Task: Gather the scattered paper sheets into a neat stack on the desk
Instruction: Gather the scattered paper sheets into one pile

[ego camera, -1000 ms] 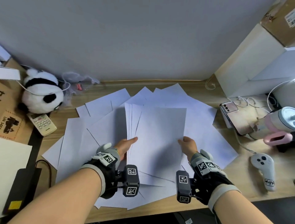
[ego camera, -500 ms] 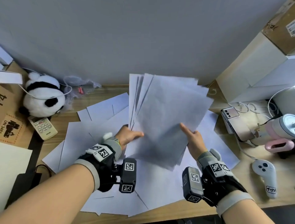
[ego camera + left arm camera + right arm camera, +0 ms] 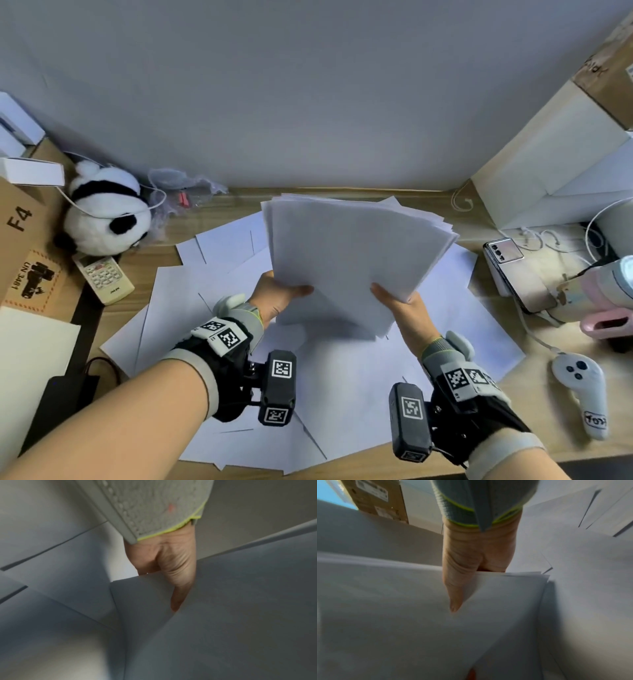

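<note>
A bundle of several white sheets (image 3: 349, 253) is held up above the wooden desk (image 3: 144, 267), tilted away from me, its far edges fanned and uneven. My left hand (image 3: 277, 296) pinches its near-left edge, thumb on top of the paper (image 3: 223, 615). My right hand (image 3: 399, 301) pinches the near-right corner, thumb on the top sheet (image 3: 402, 608). The fingers of both hands are hidden under the bundle. Many loose sheets (image 3: 342, 394) still lie spread over the desk below, overlapping at different angles.
A panda plush (image 3: 106, 216) and a remote (image 3: 104, 279) sit at the left by a cardboard box (image 3: 24, 240). On the right are a phone (image 3: 513, 274), a white controller (image 3: 582, 394), cables and a pink-and-white device (image 3: 606, 298). White boxes (image 3: 548, 164) stand at back right.
Both hands lifted the bundle off the desk, raised it upright, and have now brought it lower and flatter, swung a little to the right.
</note>
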Action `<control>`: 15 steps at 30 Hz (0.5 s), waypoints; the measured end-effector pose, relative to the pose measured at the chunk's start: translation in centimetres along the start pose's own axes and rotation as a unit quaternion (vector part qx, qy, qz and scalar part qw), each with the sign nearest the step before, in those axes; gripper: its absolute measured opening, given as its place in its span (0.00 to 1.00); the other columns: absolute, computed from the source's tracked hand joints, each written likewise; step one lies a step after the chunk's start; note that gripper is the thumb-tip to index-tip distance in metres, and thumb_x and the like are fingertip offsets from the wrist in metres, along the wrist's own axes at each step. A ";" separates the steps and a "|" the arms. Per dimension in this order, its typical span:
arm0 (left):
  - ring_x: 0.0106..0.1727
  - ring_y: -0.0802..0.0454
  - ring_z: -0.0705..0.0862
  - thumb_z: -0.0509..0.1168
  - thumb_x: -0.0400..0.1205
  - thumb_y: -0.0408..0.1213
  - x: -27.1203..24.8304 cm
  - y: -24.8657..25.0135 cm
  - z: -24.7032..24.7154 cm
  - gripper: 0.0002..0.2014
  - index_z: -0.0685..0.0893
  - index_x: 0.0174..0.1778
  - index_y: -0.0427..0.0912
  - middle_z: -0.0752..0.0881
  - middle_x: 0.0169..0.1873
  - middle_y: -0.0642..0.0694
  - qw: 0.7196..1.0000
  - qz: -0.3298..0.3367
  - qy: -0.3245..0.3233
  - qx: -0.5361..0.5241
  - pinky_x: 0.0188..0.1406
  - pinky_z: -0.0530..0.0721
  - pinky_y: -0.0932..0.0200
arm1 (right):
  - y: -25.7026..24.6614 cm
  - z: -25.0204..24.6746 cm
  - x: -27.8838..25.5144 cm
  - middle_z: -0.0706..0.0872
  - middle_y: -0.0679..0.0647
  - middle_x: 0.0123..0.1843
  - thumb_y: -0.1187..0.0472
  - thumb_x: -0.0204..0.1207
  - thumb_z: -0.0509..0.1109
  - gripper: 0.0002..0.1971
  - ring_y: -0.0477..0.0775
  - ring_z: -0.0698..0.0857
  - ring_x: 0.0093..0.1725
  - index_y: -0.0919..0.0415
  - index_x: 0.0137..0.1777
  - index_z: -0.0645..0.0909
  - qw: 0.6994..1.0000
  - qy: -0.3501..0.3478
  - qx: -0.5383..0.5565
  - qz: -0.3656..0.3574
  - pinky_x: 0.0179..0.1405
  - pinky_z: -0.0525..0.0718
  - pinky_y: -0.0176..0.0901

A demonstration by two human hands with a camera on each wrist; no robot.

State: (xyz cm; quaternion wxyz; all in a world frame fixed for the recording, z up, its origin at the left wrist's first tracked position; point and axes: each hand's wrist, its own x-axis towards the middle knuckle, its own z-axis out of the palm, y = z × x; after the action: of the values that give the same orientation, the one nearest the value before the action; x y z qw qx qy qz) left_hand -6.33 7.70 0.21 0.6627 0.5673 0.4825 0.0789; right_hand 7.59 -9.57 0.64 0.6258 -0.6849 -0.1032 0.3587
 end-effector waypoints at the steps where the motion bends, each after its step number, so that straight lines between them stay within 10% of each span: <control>1: 0.54 0.46 0.85 0.77 0.68 0.26 0.3 -0.1 0.0 0.23 0.84 0.60 0.34 0.87 0.51 0.42 1.000 0.002 -0.006 -0.003 0.56 0.80 0.57 | 0.1 0.3 0.2 0.91 0.45 0.43 0.68 0.75 0.70 0.07 0.40 0.89 0.40 0.56 0.49 0.85 1.000 0.013 -0.005 0.003 0.42 0.85 0.31; 6: 0.57 0.50 0.82 0.74 0.73 0.35 2.2 0.3 -1.8 0.23 0.81 0.65 0.44 0.85 0.54 0.45 0.997 -0.018 -0.067 0.021 0.57 0.74 0.60 | 0.8 0.2 2.2 0.84 0.50 0.42 0.66 0.79 0.64 0.10 0.47 0.80 0.40 0.62 0.57 0.82 0.988 0.151 -0.002 0.017 0.36 0.81 0.33; 9: 0.54 0.47 0.81 0.66 0.79 0.45 4.5 -0.4 -4.0 0.15 0.81 0.60 0.46 0.84 0.53 0.45 0.998 -0.038 0.056 0.016 0.48 0.74 0.60 | 2.0 -0.6 3.0 0.76 0.54 0.38 0.65 0.78 0.63 0.05 0.51 0.71 0.33 0.63 0.51 0.79 0.973 0.197 -0.020 0.117 0.30 0.69 0.40; 12: 0.45 0.41 0.74 0.55 0.83 0.35 6.5 -1.0 -5.8 0.09 0.77 0.38 0.43 0.77 0.45 0.35 0.981 -0.046 0.163 0.098 0.40 0.69 0.58 | 3.7 -0.8 3.0 0.79 0.61 0.40 0.66 0.79 0.62 0.07 0.53 0.71 0.37 0.69 0.52 0.78 0.958 0.168 -0.065 0.223 0.24 0.72 0.34; 15: 0.58 0.38 0.79 0.54 0.84 0.34 7.4 -1.1 -6.7 0.14 0.85 0.50 0.39 0.82 0.58 0.33 0.970 -0.059 0.163 0.169 0.59 0.75 0.56 | 5.9 -0.4 3.0 0.77 0.61 0.54 0.66 0.80 0.62 0.20 0.55 0.73 0.53 0.75 0.70 0.72 0.944 0.126 -0.064 0.297 0.54 0.78 0.44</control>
State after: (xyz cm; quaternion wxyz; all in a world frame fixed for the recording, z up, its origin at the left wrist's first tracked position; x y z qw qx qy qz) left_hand -7.81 16.66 -4.11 0.4731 0.6209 0.6232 0.0487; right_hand 8.24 -9.26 -5.99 0.4537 -0.7625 0.1620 0.4319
